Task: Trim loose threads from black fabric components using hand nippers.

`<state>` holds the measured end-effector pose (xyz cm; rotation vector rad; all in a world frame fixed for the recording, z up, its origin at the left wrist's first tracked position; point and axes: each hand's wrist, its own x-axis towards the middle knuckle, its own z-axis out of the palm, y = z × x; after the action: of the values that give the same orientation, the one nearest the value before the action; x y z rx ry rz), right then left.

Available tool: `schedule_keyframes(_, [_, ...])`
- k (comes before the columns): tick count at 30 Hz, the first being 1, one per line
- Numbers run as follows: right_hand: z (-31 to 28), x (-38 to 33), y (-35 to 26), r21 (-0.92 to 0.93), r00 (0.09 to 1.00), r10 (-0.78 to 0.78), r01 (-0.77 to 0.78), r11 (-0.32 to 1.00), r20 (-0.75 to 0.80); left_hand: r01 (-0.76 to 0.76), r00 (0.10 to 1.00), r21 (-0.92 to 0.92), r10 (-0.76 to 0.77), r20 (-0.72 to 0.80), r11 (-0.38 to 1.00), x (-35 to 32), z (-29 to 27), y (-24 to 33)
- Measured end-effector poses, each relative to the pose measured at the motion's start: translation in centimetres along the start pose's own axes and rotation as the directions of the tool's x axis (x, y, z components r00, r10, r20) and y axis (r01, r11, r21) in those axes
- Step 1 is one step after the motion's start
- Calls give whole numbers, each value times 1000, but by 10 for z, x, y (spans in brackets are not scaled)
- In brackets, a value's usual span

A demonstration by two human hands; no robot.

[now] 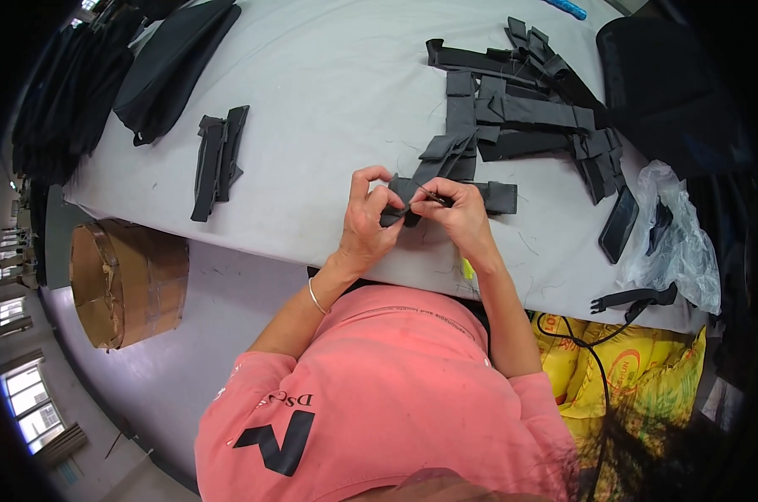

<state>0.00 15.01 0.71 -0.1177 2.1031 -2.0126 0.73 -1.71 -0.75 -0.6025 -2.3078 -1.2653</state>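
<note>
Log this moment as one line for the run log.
left hand: pinches dark fabric strap | right hand: pinches same strap | surface: grey table | nearby: strap pile

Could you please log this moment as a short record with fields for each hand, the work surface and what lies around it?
left hand: pinching one end of a dark fabric strap
right hand: gripping the same strap beside the left, with a thin tool I cannot identify
table: pale grey
strap pile: beyond the hands
small stack: left of the hands
phone: right, by a plastic bag
box: on the floor, left
</note>
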Motion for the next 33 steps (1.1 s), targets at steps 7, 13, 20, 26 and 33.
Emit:
schedule_keyframes(7, [6, 0, 18, 153, 987, 103, -84, 985, -123, 56, 997, -68, -53, 50, 996, -10, 5, -8])
schedule_keyframes(13, [12, -11, -15, -259, 924, -101, 2, 966, -369, -28, 994, -47, 22, -110, 999, -13, 10, -15])
schedule_keyframes(20, [7, -40, -11, -492, 906, -295, 116, 863, -304, -63, 985, -20, 59, -159, 998, -12, 10, -11])
schedule_keyframes(26, [13, -37, -11, -611, 871, -413, 178, 772, -267, -115, 980, 23, 117, -162, 993, -10, 10, -8])
schedule_keyframes(33, [11, -40, -15, -623, 916, -237, -17, 782, -323, -169, 973, 49, 175, -151, 984, -22, 9, -14])
